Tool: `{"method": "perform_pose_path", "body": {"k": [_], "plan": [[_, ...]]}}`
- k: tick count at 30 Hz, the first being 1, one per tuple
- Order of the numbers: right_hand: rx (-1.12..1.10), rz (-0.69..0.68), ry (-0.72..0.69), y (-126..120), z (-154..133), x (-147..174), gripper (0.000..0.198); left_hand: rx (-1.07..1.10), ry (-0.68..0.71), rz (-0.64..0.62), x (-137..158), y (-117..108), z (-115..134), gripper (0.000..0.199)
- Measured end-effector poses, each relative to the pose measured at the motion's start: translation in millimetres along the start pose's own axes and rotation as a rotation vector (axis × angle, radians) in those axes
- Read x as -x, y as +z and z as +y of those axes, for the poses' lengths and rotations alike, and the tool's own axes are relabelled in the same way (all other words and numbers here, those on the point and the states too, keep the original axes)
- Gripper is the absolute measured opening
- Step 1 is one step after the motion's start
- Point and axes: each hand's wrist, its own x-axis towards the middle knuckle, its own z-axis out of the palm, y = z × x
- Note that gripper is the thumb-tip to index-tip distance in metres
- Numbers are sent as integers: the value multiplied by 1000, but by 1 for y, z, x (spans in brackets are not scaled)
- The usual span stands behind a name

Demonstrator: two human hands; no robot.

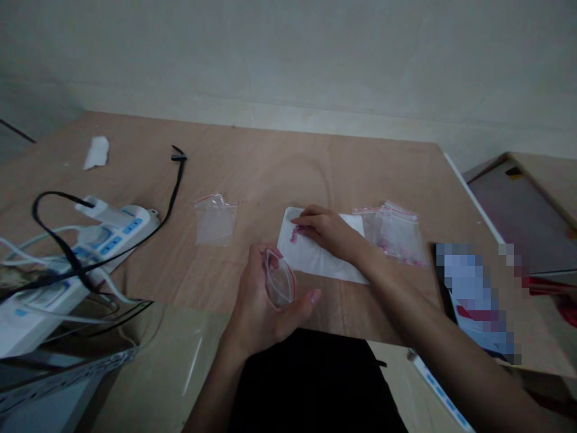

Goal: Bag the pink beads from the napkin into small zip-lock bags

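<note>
My left hand [264, 307] is closed around a small clear zip-lock bag [282, 282] with a red strip, its mouth gaping upward. My right hand [327, 231] rests over a white sheet or shallow tray [324, 269], fingers bent and drawn together at a small cluster of pink beads [294, 236]. Its fingertips touch the upper beads and partly hide them. To the right, a stack of clear zip-lock bags [396, 231] has pink pieces inside. Left of my hands, flat clear bags [216, 219] with red strips lie on the wooden table [252, 168].
A white power strip [112, 240] with plugs and tangled cables occupies the table's left side. A black strap [178, 180] extends from there. A scrap of white paper [97, 152] lies at the back left. A phone [473, 300], its screen blurred, lies at the right.
</note>
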Motion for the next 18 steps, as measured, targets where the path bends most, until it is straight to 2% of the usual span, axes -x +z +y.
{"method": "perform_pose_path", "body": {"k": [5, 12, 14, 17, 18], "plan": [[28, -27, -35, 6, -2, -6, 21, -16, 16, 63, -3, -4, -2, 36], [-10, 39, 56, -3, -4, -2, 15, -144, 52, 58, -25, 4, -8, 42], [-75, 111, 90, -15, -13, 5, 12, -173, 85, 61, -30, 8, -9, 42], [-340, 302, 125, -40, -39, 23, 9, -148, 121, 61, -34, 16, -8, 41], [-407, 327, 120, -48, -49, 29, 10, -114, 129, 60, -35, 19, -6, 41]]}}
